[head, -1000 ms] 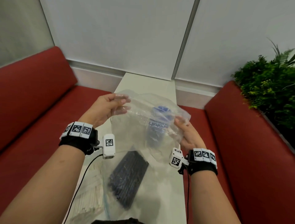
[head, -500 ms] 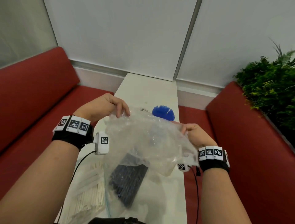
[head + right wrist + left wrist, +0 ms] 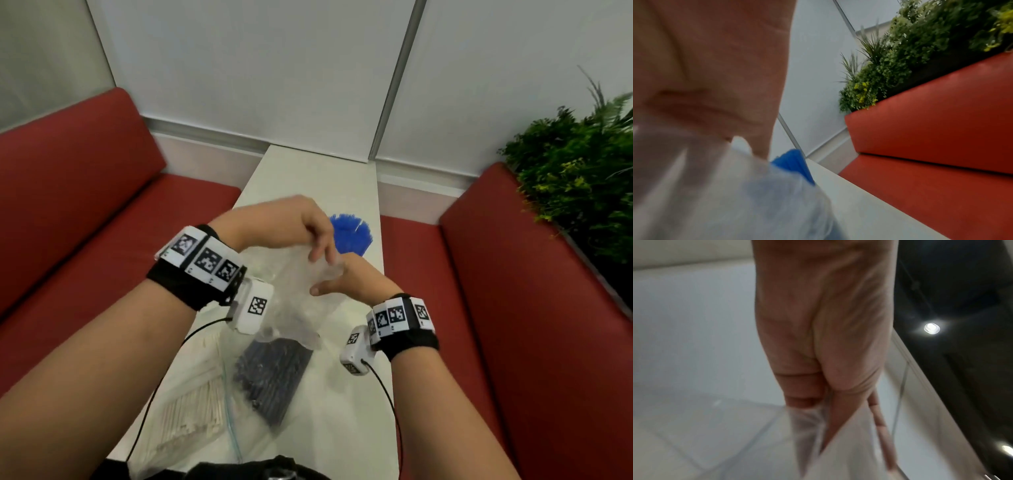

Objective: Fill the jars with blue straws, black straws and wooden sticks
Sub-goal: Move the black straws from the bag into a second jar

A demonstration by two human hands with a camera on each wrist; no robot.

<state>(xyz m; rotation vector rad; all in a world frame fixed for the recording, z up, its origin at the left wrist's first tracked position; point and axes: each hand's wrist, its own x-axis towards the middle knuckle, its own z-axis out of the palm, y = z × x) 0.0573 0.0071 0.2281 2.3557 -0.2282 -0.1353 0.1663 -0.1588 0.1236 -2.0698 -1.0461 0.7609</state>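
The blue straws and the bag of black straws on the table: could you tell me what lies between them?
In the head view, the crumpled clear plastic bag, held by the left hand and right hand, lies between the blue straws and the black straws.

Both forearms reach forward, wrists banded. The left hand (image 3: pixel 284 222) arches over, fingers (image 3: pixel 320 246) curled down pinching; the right hand (image 3: pixel 349 279) meets it from below, fingers curled.

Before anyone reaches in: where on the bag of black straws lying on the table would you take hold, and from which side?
Pinch the loose clear film beyond the end of the black straws, coming from above. The bag of black straws lies flat on the table, so nothing fits under it, and its far end sits under the empty bag that both hands hold.
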